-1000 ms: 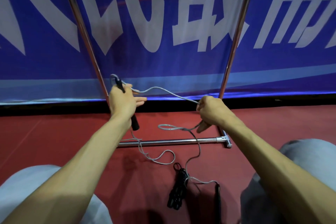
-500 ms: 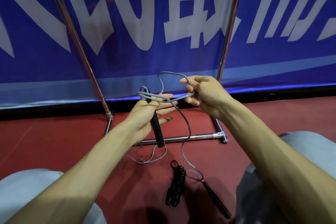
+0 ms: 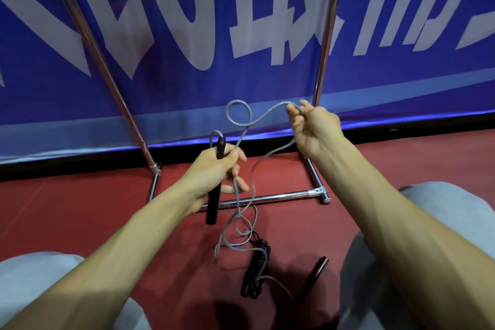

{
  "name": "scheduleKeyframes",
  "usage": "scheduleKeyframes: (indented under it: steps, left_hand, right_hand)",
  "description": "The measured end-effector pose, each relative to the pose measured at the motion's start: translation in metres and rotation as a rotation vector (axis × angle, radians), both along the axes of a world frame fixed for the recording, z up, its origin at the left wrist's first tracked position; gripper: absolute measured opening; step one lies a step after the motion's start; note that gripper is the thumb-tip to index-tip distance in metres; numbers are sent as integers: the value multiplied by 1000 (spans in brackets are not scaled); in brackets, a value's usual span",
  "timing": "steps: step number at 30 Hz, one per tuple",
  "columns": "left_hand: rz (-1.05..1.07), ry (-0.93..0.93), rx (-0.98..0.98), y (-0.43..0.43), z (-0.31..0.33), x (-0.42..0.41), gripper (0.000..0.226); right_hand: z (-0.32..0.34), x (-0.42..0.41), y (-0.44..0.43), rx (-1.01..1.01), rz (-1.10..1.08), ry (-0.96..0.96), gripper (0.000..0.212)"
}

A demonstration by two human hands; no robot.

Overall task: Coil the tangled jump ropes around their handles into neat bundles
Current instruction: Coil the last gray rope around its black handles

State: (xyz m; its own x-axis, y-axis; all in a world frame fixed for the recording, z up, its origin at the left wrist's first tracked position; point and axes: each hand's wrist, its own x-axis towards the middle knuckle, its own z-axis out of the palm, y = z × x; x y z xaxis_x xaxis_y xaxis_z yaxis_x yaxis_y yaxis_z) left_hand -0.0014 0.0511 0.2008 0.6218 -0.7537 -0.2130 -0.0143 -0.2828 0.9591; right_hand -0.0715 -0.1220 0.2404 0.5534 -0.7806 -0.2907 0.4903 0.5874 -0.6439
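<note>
while the left hand (image 3: 214,169) closes around a black handle (image 3: 216,182), holding it nearly upright with its lower end poking out below the palm, the right hand (image 3: 312,128) is raised higher and to the right, its fingers pinched on the grey rope (image 3: 238,115). from the top of the held handle the rope runs up into a small loop in the air, then curves across to the right fingertips. below the right hand another stretch of the same rope drops down past the left fingers, crosses itself in loose loops over the red floor (image 3: 80,209) and trails toward a second black handle (image 3: 313,276) lying on the floor near the right knee. just left of that handle lies a black jump rope bundle (image 3: 254,270), already wound tight, with the grey rope passing over it. behind the hands a chrome stand frame (image 3: 267,198) rests on the floor, its base bar crossing under the hanging rope and its two poles rising in front of a blue banner (image 3: 241,21) with large white characters. light grey trouser knees (image 3: 401,236) fill both lower corners.
</note>
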Motion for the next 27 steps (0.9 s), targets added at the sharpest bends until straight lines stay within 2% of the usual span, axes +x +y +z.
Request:
scheduleKeyframes:
  steps: [2, 5, 7, 10, 12, 16, 20, 22, 24, 26, 27]
  left_hand:
    - [93, -93, 131, -1, -11, 7, 27]
    - [206, -135, 196, -1, -18, 15, 28]
    - [254, -48, 118, -2, -13, 14, 28]
    - [285, 163, -140, -6, -1, 7, 23]
    - [310, 269, -303, -7, 7, 5, 20]
    - [395, 422, -541, -3, 21, 10, 15]
    - [392, 481, -727, 1, 29, 17, 14]
    - [388, 490, -775, 4, 32, 20, 20]
    - [401, 508, -812, 7, 33, 25, 25]
    - [403, 507, -833, 8, 33, 27, 24]
    - [406, 483, -826, 8, 33, 26, 22]
  right_hand:
    - [-3, -1, -7, 56, -133, -54, 34]
    - [-4, -2, -8, 99, -168, -90, 33]
    - [-6, -1, -5, 106, -102, -84, 26]
    - [-11, 1, 5, 90, 110, 4, 17]
    - [-14, 3, 13, -39, 286, 154, 23]
    - [-17, 4, 29, -534, 686, 470, 41]
    - [-21, 1, 43, -845, 1082, 544, 45]
    - [-23, 0, 44, -930, 1205, 514, 39]
    - [-23, -3, 43, -1004, 1275, 510, 23]
    - [-26, -6, 42, -1162, 1291, 575, 7]
    - [-29, -7, 43, -1238, 1276, 638, 7]
